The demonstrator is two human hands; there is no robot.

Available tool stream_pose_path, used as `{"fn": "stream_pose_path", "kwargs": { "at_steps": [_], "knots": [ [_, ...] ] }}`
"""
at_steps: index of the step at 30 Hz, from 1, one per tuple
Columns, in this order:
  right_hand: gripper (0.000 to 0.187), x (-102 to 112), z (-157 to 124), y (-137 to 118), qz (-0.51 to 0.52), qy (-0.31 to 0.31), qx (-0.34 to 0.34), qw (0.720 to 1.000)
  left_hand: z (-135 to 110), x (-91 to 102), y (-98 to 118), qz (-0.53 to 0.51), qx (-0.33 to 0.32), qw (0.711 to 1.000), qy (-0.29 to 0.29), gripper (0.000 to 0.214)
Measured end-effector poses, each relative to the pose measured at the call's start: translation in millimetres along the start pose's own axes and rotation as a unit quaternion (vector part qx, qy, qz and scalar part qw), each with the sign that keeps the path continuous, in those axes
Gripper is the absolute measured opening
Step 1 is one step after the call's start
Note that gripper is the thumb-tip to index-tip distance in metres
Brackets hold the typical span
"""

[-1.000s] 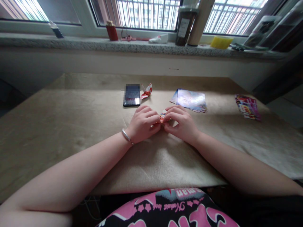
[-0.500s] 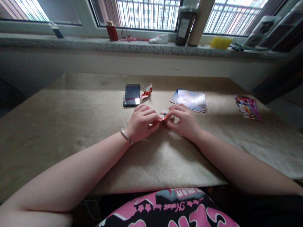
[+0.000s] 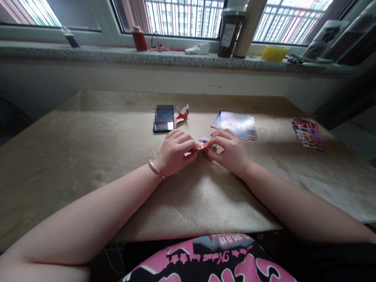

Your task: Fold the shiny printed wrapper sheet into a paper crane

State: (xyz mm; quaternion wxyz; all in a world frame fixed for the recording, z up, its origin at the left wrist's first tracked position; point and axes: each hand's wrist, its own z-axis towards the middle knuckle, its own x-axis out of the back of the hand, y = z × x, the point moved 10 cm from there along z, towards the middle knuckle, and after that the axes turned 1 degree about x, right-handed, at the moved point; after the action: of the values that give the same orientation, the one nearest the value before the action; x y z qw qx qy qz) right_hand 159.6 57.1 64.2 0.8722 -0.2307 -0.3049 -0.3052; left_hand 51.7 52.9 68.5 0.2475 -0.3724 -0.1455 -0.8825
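A small folded piece of printed paper (image 3: 202, 143), red and white, is held between my two hands just above the middle of the table. My left hand (image 3: 178, 152) pinches its left end, with a silver bangle on that wrist. The right end is gripped by the thumb and fingers of my right hand (image 3: 227, 149). My fingers cover both ends of the paper. Beyond them lies a folded red and white paper shape (image 3: 182, 113) with pointed tips, right beside a dark phone (image 3: 164, 118).
Glossy printed sheets (image 3: 238, 123) lie in a stack behind my right hand. Several red and purple printed papers (image 3: 308, 134) are fanned out at the table's right. On the granite windowsill (image 3: 102, 55) stand a red bottle (image 3: 139, 39), a dark lidded jar (image 3: 230, 35) and a yellow item (image 3: 274, 53).
Almost nothing differs. My right fingers have shifted very slightly on the folded paper, and both hands stay in place.
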Motion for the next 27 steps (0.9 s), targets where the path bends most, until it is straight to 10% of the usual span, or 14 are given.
{"fn": "stream_pose_path", "kwargs": {
  "at_steps": [27],
  "knots": [
    [0.005,-1.3,-5.0,23.8,-0.044,-0.033,-0.075,0.996,-8.4,3.6,-35.4,-0.001,0.129,0.992,0.01,0.013]
  ]
}}
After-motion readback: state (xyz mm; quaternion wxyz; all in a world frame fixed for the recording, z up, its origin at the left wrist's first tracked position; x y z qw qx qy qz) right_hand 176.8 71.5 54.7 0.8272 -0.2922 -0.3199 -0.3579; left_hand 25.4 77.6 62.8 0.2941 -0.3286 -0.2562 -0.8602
